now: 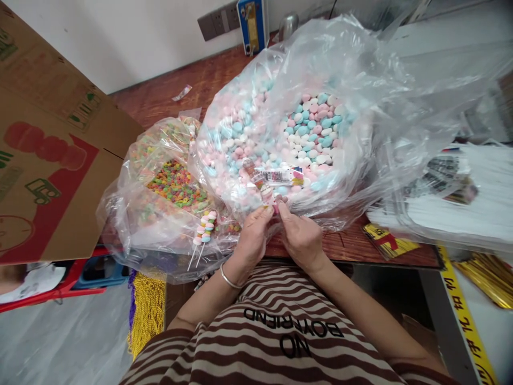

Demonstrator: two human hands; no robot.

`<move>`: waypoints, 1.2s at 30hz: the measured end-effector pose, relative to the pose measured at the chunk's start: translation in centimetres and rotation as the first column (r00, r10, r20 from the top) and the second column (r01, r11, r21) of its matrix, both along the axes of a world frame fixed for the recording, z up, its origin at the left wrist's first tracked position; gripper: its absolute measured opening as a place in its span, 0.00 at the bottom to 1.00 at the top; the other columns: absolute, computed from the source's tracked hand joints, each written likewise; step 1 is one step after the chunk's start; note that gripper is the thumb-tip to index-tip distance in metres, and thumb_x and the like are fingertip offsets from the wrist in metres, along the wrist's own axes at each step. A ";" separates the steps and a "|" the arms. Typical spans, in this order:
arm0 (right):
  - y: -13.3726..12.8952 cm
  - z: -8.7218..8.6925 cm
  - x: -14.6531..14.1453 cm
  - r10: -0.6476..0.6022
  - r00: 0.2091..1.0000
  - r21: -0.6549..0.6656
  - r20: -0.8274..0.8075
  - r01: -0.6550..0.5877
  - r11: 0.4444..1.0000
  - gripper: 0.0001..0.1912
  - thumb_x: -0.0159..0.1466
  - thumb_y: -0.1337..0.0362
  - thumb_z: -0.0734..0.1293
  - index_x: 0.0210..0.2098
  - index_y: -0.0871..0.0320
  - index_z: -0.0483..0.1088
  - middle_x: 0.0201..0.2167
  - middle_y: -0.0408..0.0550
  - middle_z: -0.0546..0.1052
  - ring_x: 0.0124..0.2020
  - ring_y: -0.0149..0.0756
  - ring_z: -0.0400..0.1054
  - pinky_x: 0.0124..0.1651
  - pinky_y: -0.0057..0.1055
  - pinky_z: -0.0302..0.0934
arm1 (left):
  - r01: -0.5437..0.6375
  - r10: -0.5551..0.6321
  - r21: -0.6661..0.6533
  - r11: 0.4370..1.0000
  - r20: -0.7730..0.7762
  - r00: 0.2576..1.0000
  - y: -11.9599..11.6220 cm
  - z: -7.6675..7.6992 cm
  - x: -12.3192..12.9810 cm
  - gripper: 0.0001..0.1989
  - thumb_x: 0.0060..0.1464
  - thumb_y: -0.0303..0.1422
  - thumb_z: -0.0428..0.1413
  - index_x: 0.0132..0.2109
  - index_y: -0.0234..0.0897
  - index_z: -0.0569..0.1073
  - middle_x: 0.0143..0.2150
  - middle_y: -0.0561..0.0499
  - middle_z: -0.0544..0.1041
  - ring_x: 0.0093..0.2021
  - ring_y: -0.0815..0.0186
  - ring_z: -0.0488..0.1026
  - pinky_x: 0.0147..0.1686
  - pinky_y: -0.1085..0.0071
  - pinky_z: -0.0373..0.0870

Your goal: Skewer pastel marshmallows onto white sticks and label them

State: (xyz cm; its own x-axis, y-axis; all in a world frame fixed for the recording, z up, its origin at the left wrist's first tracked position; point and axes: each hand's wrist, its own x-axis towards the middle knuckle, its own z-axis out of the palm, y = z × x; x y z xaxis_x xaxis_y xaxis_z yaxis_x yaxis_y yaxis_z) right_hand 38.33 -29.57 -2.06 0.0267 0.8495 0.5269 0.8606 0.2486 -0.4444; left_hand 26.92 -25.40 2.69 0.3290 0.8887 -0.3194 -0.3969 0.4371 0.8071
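Observation:
My left hand (253,233) and my right hand (300,235) meet at the table's front edge, both pinching the lower end of a small clear printed sleeve (276,179) with candy pieces inside it. The sleeve points away from me, over a large clear plastic bag (360,91) full of pink, blue and white marshmallow candies (308,128). A silver bangle (228,278) circles my left wrist. Two finished candy skewers (204,230) on white sticks lie left of my hands.
A second clear bag of small multicoloured candies (176,184) sits on the left. A cardboard box flap (48,160) rises at far left. A stack of printed clear sleeves (460,198) lies right, gold twist ties (489,275) below it. Wooden table (160,96).

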 end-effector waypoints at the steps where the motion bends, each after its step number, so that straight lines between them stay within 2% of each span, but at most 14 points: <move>1: -0.1 -0.2 0.1 -0.004 1.000 0.001 -0.011 0.004 1.000 0.23 0.74 0.66 0.54 0.63 0.65 0.68 0.24 0.51 0.78 0.22 0.34 0.66 0.30 0.33 0.59 | 0.001 0.000 -0.019 1.000 0.021 1.000 0.1 0.4 -0.1 0.16 0.51 0.43 0.67 0.39 0.35 0.81 0.39 0.46 0.83 0.44 0.61 0.79 0.47 0.67 0.73; 4: -0.6 -0.8 0.0 -0.007 0.999 0.027 -0.044 0.008 1.000 0.22 0.73 0.65 0.55 0.62 0.64 0.69 0.27 0.53 0.79 0.21 0.35 0.66 0.31 0.34 0.60 | 0.005 -0.004 -0.033 0.999 0.031 1.000 0.2 1.5 -0.5 0.15 0.50 0.42 0.68 0.39 0.35 0.82 0.39 0.46 0.83 0.43 0.61 0.79 0.47 0.66 0.74; 8: -1.2 -1.0 -0.4 0.008 0.996 0.123 -0.088 0.003 0.992 0.21 0.74 0.63 0.56 0.59 0.64 0.70 0.35 0.58 0.82 0.27 0.38 0.71 0.34 0.35 0.63 | 0.065 -0.064 -0.072 0.995 0.020 0.998 0.2 1.7 -1.0 0.15 0.47 0.42 0.70 0.34 0.34 0.81 0.37 0.46 0.83 0.40 0.62 0.79 0.44 0.67 0.74; 10: -1.5 -0.7 -0.7 -0.008 0.983 0.098 -0.185 0.027 0.995 0.20 0.74 0.60 0.56 0.56 0.63 0.71 0.36 0.59 0.81 0.30 0.41 0.73 0.36 0.36 0.65 | 0.099 -0.096 -0.122 0.988 0.028 0.995 0.1 1.6 -1.0 0.16 0.45 0.42 0.71 0.35 0.34 0.82 0.37 0.45 0.83 0.42 0.61 0.79 0.45 0.66 0.74; 12: -1.7 -0.2 -1.1 -0.032 0.922 0.005 -0.385 0.037 0.999 0.19 0.73 0.55 0.57 0.50 0.60 0.72 0.33 0.55 0.80 0.29 0.40 0.72 0.35 0.35 0.65 | 0.108 -0.100 -0.159 0.981 0.055 0.993 0.1 1.3 -0.8 0.17 0.43 0.40 0.72 0.36 0.33 0.82 0.35 0.45 0.82 0.41 0.61 0.79 0.44 0.67 0.73; 14: -1.9 0.5 -1.7 -0.037 0.739 -0.125 -0.673 -0.064 0.990 0.16 0.73 0.52 0.58 0.44 0.56 0.71 0.25 0.46 0.74 0.23 0.35 0.67 0.29 0.31 0.62 | 0.091 -0.077 -0.167 0.982 0.090 0.993 0.1 0.9 -0.6 0.18 0.40 0.38 0.74 0.36 0.32 0.82 0.31 0.48 0.80 0.35 0.65 0.77 0.38 0.71 0.72; 17: -1.9 1.2 -2.2 -0.078 0.319 -0.200 -0.945 -0.369 0.908 0.15 0.73 0.49 0.58 0.40 0.52 0.67 0.17 0.33 0.61 0.14 0.28 0.53 0.19 0.26 0.52 | 0.071 -0.059 -0.150 0.986 0.085 0.995 0.2 0.2 -0.5 0.17 0.39 0.39 0.74 0.33 0.32 0.80 0.23 0.54 0.74 0.23 0.72 0.69 0.25 0.74 0.66; 18: -1.8 1.3 -2.1 -0.097 0.251 -0.199 -0.963 -0.422 0.884 0.16 0.73 0.48 0.58 0.40 0.52 0.66 0.16 0.32 0.60 0.13 0.27 0.51 0.18 0.25 0.50 | 0.058 -0.051 -0.131 0.990 0.055 0.997 0.3 -0.1 -0.6 0.17 0.40 0.39 0.73 0.33 0.33 0.80 0.22 0.56 0.72 0.21 0.72 0.67 0.24 0.75 0.64; 19: -1.8 1.3 -2.0 -0.110 0.246 -0.208 -0.963 -0.419 0.884 0.15 0.72 0.48 0.59 0.40 0.53 0.66 0.17 0.33 0.62 0.14 0.27 0.53 0.18 0.25 0.51 | 0.041 -0.040 -0.097 0.994 0.013 0.999 0.4 -0.3 -0.8 0.16 0.42 0.40 0.73 0.32 0.33 0.80 0.22 0.56 0.72 0.21 0.72 0.66 0.24 0.75 0.64; 22: -1.5 1.3 -1.1 -0.138 0.395 -0.215 -0.908 -0.158 0.964 0.15 0.69 0.49 0.64 0.43 0.55 0.68 0.30 0.43 0.74 0.28 0.31 0.68 0.32 0.29 0.66 | 0.010 -0.001 0.060 0.998 -0.152 0.988 0.5 -0.8 -1.4 0.15 0.46 0.41 0.70 0.35 0.34 0.82 0.28 0.52 0.77 0.28 0.70 0.71 0.34 0.74 0.68; 24: -1.5 1.5 -0.4 -0.132 0.464 -0.167 -0.876 -0.036 0.985 0.16 0.69 0.50 0.66 0.48 0.55 0.68 0.40 0.48 0.76 0.39 0.36 0.72 0.43 0.34 0.70 | 0.035 -0.006 0.125 0.992 -0.222 0.975 0.4 -0.9 -1.7 0.14 0.49 0.42 0.69 0.36 0.34 0.83 0.31 0.52 0.79 0.32 0.69 0.72 0.38 0.73 0.68; 28: -1.6 2.3 -0.2 -0.083 0.627 -0.169 -0.775 -0.079 0.983 0.14 0.68 0.52 0.66 0.47 0.55 0.69 0.39 0.48 0.77 0.40 0.38 0.72 0.44 0.35 0.68 | 0.055 -0.009 0.186 0.981 -0.243 0.970 -0.2 -1.1 -1.4 0.12 0.52 0.41 0.67 0.36 0.36 0.83 0.33 0.52 0.79 0.36 0.68 0.71 0.42 0.73 0.68; 31: -2.1 2.6 -1.0 -0.084 0.736 -0.199 -0.671 -0.070 0.978 0.10 0.71 0.56 0.64 0.45 0.55 0.69 0.35 0.46 0.77 0.34 0.36 0.71 0.38 0.31 0.65 | -0.026 0.085 0.236 0.971 -0.242 0.966 -0.8 -1.2 -0.7 0.10 0.53 0.39 0.66 0.37 0.38 0.83 0.36 0.52 0.79 0.39 0.68 0.72 0.44 0.74 0.67; 36: -2.5 1.6 -1.6 0.008 0.881 -0.158 -0.472 -0.093 0.983 0.13 0.74 0.62 0.56 0.40 0.55 0.70 0.29 0.46 0.76 0.29 0.35 0.70 0.34 0.29 0.60 | -0.126 0.137 0.146 0.981 -0.072 0.988 -1.1 -0.8 0.1 0.10 0.52 0.39 0.67 0.37 0.38 0.83 0.36 0.52 0.80 0.39 0.68 0.74 0.48 0.72 0.68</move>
State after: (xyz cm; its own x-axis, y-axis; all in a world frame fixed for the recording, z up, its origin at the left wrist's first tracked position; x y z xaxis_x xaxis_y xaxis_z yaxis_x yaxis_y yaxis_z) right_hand 36.71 -32.08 -0.43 0.1883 0.9318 0.3102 0.5294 0.1698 -0.8312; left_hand 27.06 -26.48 1.89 0.1843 0.9604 -0.2090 -0.3739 0.2652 0.8888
